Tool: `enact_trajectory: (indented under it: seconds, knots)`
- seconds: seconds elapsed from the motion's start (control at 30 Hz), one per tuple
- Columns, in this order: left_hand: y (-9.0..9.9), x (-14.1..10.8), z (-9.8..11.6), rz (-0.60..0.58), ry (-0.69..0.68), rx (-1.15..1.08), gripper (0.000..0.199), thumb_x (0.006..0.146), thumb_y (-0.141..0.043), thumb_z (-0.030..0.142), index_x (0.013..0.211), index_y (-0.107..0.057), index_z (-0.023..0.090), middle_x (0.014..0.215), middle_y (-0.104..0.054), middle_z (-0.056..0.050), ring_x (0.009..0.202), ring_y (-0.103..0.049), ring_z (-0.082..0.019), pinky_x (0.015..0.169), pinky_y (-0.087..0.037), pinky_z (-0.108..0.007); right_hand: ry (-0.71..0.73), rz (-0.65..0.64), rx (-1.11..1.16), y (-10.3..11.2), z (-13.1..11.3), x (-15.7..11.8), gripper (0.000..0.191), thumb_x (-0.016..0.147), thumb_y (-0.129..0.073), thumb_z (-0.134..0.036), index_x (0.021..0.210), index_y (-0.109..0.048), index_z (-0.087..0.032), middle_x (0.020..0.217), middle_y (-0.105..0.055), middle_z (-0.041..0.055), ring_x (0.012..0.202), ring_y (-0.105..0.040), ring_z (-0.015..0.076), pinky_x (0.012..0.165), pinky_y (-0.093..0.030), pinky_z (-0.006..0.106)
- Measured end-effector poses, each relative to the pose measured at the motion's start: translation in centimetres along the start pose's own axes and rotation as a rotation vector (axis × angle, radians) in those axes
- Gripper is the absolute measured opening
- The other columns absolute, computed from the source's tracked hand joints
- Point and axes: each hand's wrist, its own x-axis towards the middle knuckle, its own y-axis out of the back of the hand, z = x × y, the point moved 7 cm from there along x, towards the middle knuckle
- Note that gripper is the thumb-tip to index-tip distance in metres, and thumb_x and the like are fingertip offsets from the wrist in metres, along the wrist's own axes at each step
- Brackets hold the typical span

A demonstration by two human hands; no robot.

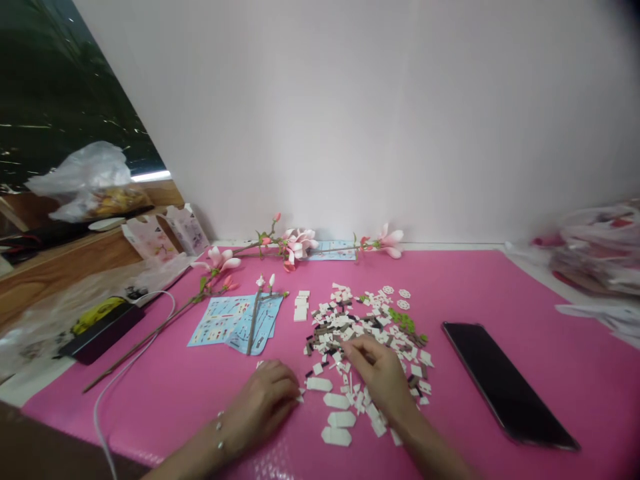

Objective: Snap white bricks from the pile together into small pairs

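Observation:
My right hand [377, 377] rests over a loose pile of small white, brown and green plastic building bricks [345, 327], its fingertips pressed into the pile's near part. My left hand [263, 400] lies curled on the pink mat [500, 287], with its fingertips beside a small white brick [301, 395]. Whether either hand holds a piece is hidden. Between my hands lie several larger white curved bricks [335, 419]. A bead bracelet [219, 430] circles my left wrist.
Brick-built magnolia branches [295, 245] and blue instruction sheets [233, 325] lie on the mat. A black smartphone [507, 383] lies to the right. A white cable [130, 353], pink boxes [165, 233] and plastic bags [85, 183] lie at the left, with a white wall behind.

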Motion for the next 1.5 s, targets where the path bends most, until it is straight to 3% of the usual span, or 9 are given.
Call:
enact_trajectory:
  seconds: [0.2,0.37,0.5,0.73,0.83,0.97,1.07,1.33,1.5]
  knots:
    - [1.1,0.3,-1.4,0.013,0.018,0.018,0.018,0.087,-0.045,0.008,0.085,-0.060,0.019,0.090,-0.064,-0.006,0.086,-0.055,-0.020,0.076,-0.044,-0.035,-0.116,0.107,0.137,1.5,1.1,0.4,0.029,0.081,-0.059,-0.044,0.074,-0.065,-0.016,0.069,-0.061,0.0019,0.068,-0.055,0.0173,0.066,-0.041,0.027]
    - [0.6,1.9,0.8,0.004,-0.053,0.007,0.016,0.086,-0.048,0.011,0.090,-0.061,0.020,0.098,-0.064,-0.007,0.092,-0.054,-0.021,0.080,-0.042,-0.038,-0.147,0.140,0.210,1.6,1.7,0.5,0.032,0.079,-0.060,-0.046,0.074,-0.065,-0.015,0.069,-0.061,0.0023,0.069,-0.054,0.0175,0.067,-0.042,0.028]
    - [-0.9,3.1,1.9,-0.010,-0.087,0.037,0.014,0.089,-0.049,0.018,0.090,-0.063,0.020,0.091,-0.066,-0.006,0.085,-0.054,-0.021,0.076,-0.042,-0.036,-0.147,0.141,0.246,1.5,2.0,0.5,0.032,0.078,-0.062,-0.046,0.075,-0.065,-0.015,0.069,-0.060,0.0024,0.069,-0.054,0.0173,0.067,-0.042,0.028]
    - [-0.5,3.3,0.2,0.011,-0.068,0.059,0.017,0.090,-0.046,0.015,0.089,-0.062,0.019,0.092,-0.066,-0.008,0.088,-0.055,-0.021,0.076,-0.041,-0.036,-0.141,0.156,0.276,1.5,1.6,0.4,0.030,0.076,-0.065,-0.046,0.070,-0.065,-0.016,0.063,-0.057,0.0006,0.063,-0.050,0.0154,0.062,-0.040,0.027]
    - [-0.4,3.1,1.6,0.006,-0.075,0.035,0.017,0.090,-0.047,0.015,0.094,-0.063,0.020,0.095,-0.065,-0.008,0.089,-0.054,-0.021,0.078,-0.042,-0.037,-0.147,0.156,0.292,1.5,1.6,0.4,0.029,0.076,-0.065,-0.045,0.070,-0.065,-0.016,0.063,-0.058,0.0006,0.063,-0.051,0.0153,0.061,-0.040,0.026]
    - [-2.1,3.0,5.2,-0.101,-0.169,-0.031,0.013,0.089,-0.050,0.019,0.095,-0.062,0.020,0.101,-0.063,-0.008,0.091,-0.053,-0.022,0.081,-0.042,-0.038,-0.150,0.168,0.307,1.4,1.9,0.5,0.030,0.074,-0.067,-0.045,0.072,-0.066,-0.015,0.064,-0.060,0.0014,0.064,-0.053,0.0158,0.062,-0.041,0.026]
    - [-3.1,2.9,6.5,-0.160,-0.225,-0.032,0.013,0.090,-0.049,0.021,0.096,-0.061,0.019,0.103,-0.063,-0.009,0.091,-0.054,-0.022,0.080,-0.043,-0.037,-0.149,0.175,0.306,1.4,2.1,0.5,0.031,0.075,-0.066,-0.046,0.071,-0.065,-0.015,0.063,-0.059,0.0004,0.062,-0.052,0.0147,0.060,-0.040,0.026]
    - [-2.1,2.2,4.7,-0.153,-0.206,0.007,0.014,0.090,-0.047,0.017,0.092,-0.061,0.019,0.103,-0.063,-0.009,0.091,-0.054,-0.022,0.079,-0.044,-0.037,-0.133,0.144,0.299,1.3,1.1,0.3,0.025,0.077,-0.064,-0.040,0.070,-0.065,-0.016,0.063,-0.057,-0.0009,0.062,-0.050,0.0138,0.059,-0.038,0.024]
    - [-2.4,3.1,5.0,-0.134,-0.202,-0.007,0.014,0.089,-0.048,0.017,0.088,-0.063,0.019,0.095,-0.064,-0.008,0.085,-0.054,-0.021,0.076,-0.042,-0.036,-0.124,0.149,0.304,1.3,1.0,0.4,0.027,0.076,-0.064,-0.041,0.066,-0.062,-0.016,0.060,-0.053,-0.0019,0.061,-0.046,0.0128,0.058,-0.037,0.024]
